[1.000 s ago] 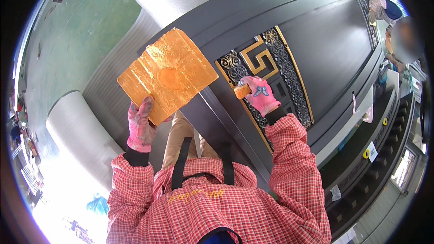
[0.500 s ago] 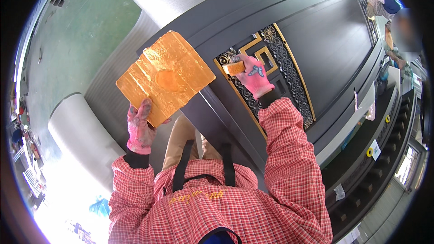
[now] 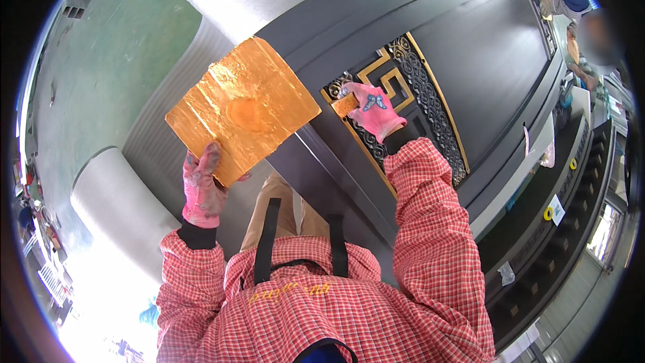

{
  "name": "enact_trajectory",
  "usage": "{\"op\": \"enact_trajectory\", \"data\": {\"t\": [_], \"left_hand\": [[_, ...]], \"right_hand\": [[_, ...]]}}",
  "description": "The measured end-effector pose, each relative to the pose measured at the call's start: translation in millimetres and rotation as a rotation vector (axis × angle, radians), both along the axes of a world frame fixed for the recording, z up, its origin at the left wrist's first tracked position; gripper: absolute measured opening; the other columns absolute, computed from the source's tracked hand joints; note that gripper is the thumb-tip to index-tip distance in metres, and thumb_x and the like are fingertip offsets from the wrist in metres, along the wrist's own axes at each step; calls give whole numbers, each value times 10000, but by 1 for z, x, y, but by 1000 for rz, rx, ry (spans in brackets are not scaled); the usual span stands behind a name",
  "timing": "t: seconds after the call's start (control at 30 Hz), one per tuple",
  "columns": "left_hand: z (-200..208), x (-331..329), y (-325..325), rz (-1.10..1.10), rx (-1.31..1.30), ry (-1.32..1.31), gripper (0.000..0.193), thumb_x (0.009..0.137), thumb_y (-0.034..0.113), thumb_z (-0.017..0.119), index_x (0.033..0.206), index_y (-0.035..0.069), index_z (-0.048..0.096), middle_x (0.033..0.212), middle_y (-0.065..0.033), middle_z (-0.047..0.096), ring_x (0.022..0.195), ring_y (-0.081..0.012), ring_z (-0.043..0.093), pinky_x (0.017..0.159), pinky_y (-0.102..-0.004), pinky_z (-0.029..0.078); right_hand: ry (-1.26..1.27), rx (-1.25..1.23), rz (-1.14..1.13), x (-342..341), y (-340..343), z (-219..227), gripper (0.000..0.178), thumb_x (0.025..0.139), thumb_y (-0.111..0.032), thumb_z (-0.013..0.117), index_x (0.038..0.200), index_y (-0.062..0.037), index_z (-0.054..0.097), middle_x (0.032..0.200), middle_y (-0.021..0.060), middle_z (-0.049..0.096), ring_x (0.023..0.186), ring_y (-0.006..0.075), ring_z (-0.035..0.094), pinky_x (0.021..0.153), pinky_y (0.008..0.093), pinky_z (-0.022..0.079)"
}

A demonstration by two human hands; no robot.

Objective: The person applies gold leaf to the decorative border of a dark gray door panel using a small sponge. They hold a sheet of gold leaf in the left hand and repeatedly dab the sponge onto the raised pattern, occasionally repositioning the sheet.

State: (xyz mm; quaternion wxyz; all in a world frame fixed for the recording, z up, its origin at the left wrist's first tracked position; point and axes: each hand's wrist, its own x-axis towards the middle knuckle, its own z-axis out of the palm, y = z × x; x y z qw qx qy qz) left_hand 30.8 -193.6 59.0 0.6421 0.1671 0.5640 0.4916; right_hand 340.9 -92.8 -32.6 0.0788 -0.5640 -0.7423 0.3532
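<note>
In a stained pink glove, my left hand [image 3: 203,188] grips the lower corner of a flat square board [image 3: 269,94] coated in shiny gold-orange paint, with a wet-looking round patch near its middle. My right hand [image 3: 374,111], gloved in pink, is closed on a small gold-coated sponge block [image 3: 345,105]. That block is against or just over the left gold-edged border of a carved ornamental panel [image 3: 430,87], set in a dark grey door [image 3: 480,47]. Scrollwork and a gold angular key pattern show on the panel; my right hand covers part of it.
A large roll of grey-white sheeting [image 3: 114,195] lies left of the door, over a green floor [image 3: 127,47]. At right stands a dark rack [image 3: 537,282] with yellow tape rolls [image 3: 548,214]. Another person [image 3: 564,0] works at the door's far end.
The sponge block has tilted and shifted slightly down along the panel's left border with my right hand. My left hand and the gold board have moved slightly left.
</note>
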Motion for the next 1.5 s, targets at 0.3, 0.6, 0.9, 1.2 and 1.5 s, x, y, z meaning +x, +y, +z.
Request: {"op": "enact_trajectory", "data": {"t": [0.3, 0.6, 0.9, 1.2, 1.5], "left_hand": [[1, 6, -16, 9, 63, -63, 391, 900, 231, 595, 1213, 48, 448, 1075, -116, 598, 871, -268, 655, 556, -356, 576], [1, 41, -69, 67, 36, -28, 410, 889, 246, 611, 1219, 64, 449, 1083, -106, 594, 876, -262, 655, 553, -353, 577], [8, 69, -107, 59, -7, 19, 451, 865, 268, 637, 1238, 104, 445, 1086, -64, 592, 913, -230, 643, 532, -329, 563], [10, 83, -134, 32, 6, 27, 473, 864, 275, 640, 1251, 98, 435, 1104, -66, 584, 932, -229, 644, 541, -324, 581], [11, 95, -159, 4, 28, 33, 437, 881, 255, 612, 1246, 89, 438, 1101, -69, 588, 919, -226, 647, 543, -325, 579]], "right_hand": [[-31, 44, 110, 30, -32, -2, 371, 696, -53, 666, 1051, -85, 566, 939, 149, 625, 904, 347, 598, 791, 379, 490], [-33, 23, 126, 56, -66, 0, 388, 682, -68, 670, 1054, -108, 570, 935, 144, 625, 893, 342, 594, 786, 378, 491], [-31, 64, 147, 88, -104, -12, 386, 683, -66, 665, 1056, -112, 576, 954, 140, 628, 915, 343, 601, 784, 377, 498], [-22, 50, 167, 114, -139, -10, 391, 650, -38, 706, 1019, -79, 581, 937, 133, 632, 899, 333, 601, 780, 370, 492], [-82, 14, 158, 138, -174, -10, 363, 649, -46, 717, 986, -84, 587, 935, 107, 636, 896, 324, 600, 773, 367, 491]]}}
